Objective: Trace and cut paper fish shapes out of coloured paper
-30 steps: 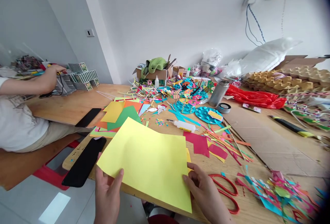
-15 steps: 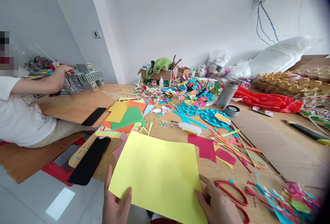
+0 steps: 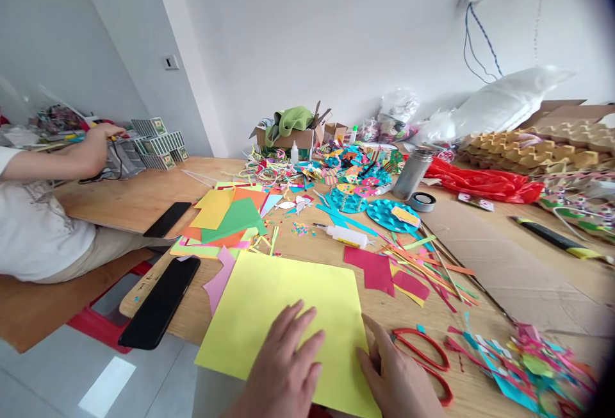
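Observation:
A sheet of yellow paper (image 3: 283, 296) lies in front of me at the near edge of the table, its lower part reaching past the edge. My left hand (image 3: 288, 360) rests on the sheet with its fingers stretched and slightly apart, gripping nothing. At the right edge of the paper, my right hand (image 3: 398, 367) holds it, thumb on top and index finger along the side. Red-handled scissors (image 3: 427, 347) lie just right of that hand, their blades mostly hidden. A pink paper scrap (image 3: 221, 280) touches the sheet's left side.
Coloured paper sheets (image 3: 230, 219) and two black phones (image 3: 161, 302) lie to the left. A glue bottle (image 3: 346, 236), dark red paper (image 3: 369, 270) and paper strips lie beyond my sheet. A metal flask (image 3: 412, 173) stands farther back. Another person's arm (image 3: 62, 158) reaches across the left table.
My left hand has let go of the sheet's lower left edge and moved right onto its surface. The paper now lies lower and flatter. My right hand stays at its right edge.

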The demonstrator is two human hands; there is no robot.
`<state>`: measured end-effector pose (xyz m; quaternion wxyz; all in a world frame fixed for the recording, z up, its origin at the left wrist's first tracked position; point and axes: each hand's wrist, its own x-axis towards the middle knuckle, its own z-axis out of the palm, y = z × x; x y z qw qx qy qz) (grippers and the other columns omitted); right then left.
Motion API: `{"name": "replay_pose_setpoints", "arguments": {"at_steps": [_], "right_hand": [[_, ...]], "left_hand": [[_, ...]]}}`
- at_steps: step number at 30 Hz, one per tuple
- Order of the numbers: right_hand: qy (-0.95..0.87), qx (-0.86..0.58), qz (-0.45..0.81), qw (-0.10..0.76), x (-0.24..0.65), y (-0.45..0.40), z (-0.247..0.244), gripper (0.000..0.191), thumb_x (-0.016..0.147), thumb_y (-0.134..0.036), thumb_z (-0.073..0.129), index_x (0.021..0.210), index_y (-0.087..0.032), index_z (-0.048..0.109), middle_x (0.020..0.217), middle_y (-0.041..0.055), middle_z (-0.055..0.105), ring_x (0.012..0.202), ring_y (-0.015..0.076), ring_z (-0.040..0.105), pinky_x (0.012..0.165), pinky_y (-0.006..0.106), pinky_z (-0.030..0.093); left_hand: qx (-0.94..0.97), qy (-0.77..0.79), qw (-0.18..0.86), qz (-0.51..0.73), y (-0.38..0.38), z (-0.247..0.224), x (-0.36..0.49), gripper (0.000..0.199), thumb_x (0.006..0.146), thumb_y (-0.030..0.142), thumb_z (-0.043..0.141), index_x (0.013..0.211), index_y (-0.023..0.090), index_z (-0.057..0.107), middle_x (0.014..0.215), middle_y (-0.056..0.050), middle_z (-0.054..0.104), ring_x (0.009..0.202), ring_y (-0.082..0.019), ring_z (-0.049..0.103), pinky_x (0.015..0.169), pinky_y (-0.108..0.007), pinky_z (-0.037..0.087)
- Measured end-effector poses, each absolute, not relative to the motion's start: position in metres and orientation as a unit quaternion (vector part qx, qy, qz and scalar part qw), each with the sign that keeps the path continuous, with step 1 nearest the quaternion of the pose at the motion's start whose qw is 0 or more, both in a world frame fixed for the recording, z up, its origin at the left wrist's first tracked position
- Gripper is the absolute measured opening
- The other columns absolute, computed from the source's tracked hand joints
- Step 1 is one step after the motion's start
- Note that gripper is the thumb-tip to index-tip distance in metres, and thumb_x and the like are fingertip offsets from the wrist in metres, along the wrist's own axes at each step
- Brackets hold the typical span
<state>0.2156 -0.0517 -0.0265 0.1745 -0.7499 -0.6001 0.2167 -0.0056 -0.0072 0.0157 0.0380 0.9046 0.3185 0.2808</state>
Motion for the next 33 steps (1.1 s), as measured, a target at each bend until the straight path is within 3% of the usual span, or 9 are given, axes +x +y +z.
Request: {"name": "replay_pose_setpoints", "arguments": {"at_steps": [8,10,12,15,18,20,27,30,33], "right_hand": [[-0.62,-0.747,0.137,0.196,0.217,-0.061,-0.022,0.041,0.094,-0.036,0.031,0.119,-0.017,0.058,0.064,0.0047,0.069,0.059,0.0224,0.068,0.05,0.029,0.046],[-0.665,-0.715,0.094,0.195,0.226,-0.054,-0.008,0.039,0.097,-0.036,0.031,0.112,-0.021,0.063,0.08,0.0084,0.072,0.07,0.0222,0.07,0.055,0.029,0.05],[-0.714,-0.668,0.012,0.21,0.234,-0.038,0.004,0.039,0.098,-0.035,0.031,0.118,-0.021,0.062,0.104,0.0123,0.07,0.093,0.0247,0.067,0.071,0.034,0.054],[-0.762,-0.598,-0.119,0.217,0.24,-0.006,0.006,0.047,0.096,-0.038,0.039,0.134,-0.014,0.051,0.136,0.0159,0.055,0.125,0.0321,0.049,0.097,0.048,0.045],[-0.794,-0.555,-0.18,0.173,0.242,0.019,-0.013,0.056,0.092,-0.046,0.046,0.139,-0.015,0.046,0.143,0.0151,0.048,0.131,0.036,0.043,0.098,0.056,0.041],[-0.822,-0.522,-0.179,0.14,0.244,0.027,-0.028,0.053,0.094,-0.048,0.043,0.135,-0.016,0.052,0.138,0.0145,0.054,0.126,0.032,0.05,0.096,0.051,0.045],[-0.821,-0.535,-0.155,0.127,0.251,0.032,-0.042,0.049,0.095,-0.036,0.041,0.139,-0.017,0.047,0.145,0.0133,0.045,0.132,0.0293,0.044,0.102,0.053,0.04],[-0.837,-0.528,-0.104,0.095,0.252,0.033,-0.042,0.048,0.091,-0.032,0.047,0.136,-0.017,0.052,0.14,0.0138,0.051,0.128,0.031,0.049,0.102,0.055,0.041],[-0.834,-0.548,-0.034,0.054,0.252,0.036,-0.033,0.052,0.087,-0.029,0.052,0.137,-0.016,0.051,0.143,0.0137,0.046,0.131,0.0339,0.045,0.105,0.059,0.037]], "left_hand": [[0.918,0.319,0.147,0.185,0.009,0.009,0.038,0.009,0.086,0.02,0.055,0.093,0.02,0.059,0.117,-0.006,0.058,0.111,-0.022,0.05,0.095,-0.041,0.043],[0.916,0.32,0.146,0.191,0.009,0.007,0.036,0.009,0.085,0.019,0.055,0.094,0.02,0.058,0.119,-0.005,0.057,0.112,-0.022,0.048,0.095,-0.04,0.041],[0.915,0.321,0.146,0.194,0.008,0.006,0.035,0.008,0.086,0.019,0.055,0.093,0.02,0.058,0.119,-0.005,0.056,0.113,-0.022,0.047,0.096,-0.04,0.039],[0.92,0.315,0.135,0.19,0.009,-0.002,0.036,0.009,0.087,0.024,0.057,0.094,0.02,0.058,0.119,-0.004,0.056,0.114,-0.022,0.045,0.097,-0.039,0.036],[0.933,0.296,0.102,0.176,0.016,-0.014,0.037,0.019,0.085,0.033,0.061,0.097,0.019,0.058,0.118,-0.006,0.056,0.111,-0.023,0.047,0.094,-0.038,0.037],[0.943,0.282,0.067,0.164,0.022,-0.022,0.038,0.025,0.083,0.037,0.063,0.1,0.019,0.058,0.117,-0.006,0.057,0.108,-0.023,0.048,0.092,-0.036,0.038],[0.968,0.233,-0.019,0.094,0.035,-0.018,0.045,0.028,0.078,0.043,0.067,0.087,0.017,0.062,0.1,-0.007,0.061,0.092,-0.022,0.055,0.071,-0.031,0.042],[0.976,0.207,-0.052,0.038,0.038,-0.004,0.049,0.021,0.082,0.035,0.063,0.084,0.014,0.064,0.088,-0.008,0.061,0.082,-0.022,0.057,0.061,-0.03,0.04],[0.986,0.156,-0.051,-0.036,0.045,0.02,0.051,0.015,0.085,0.024,0.056,0.087,0.013,0.067,0.082,-0.009,0.06,0.077,-0.022,0.057,0.053,-0.028,0.035]]}}
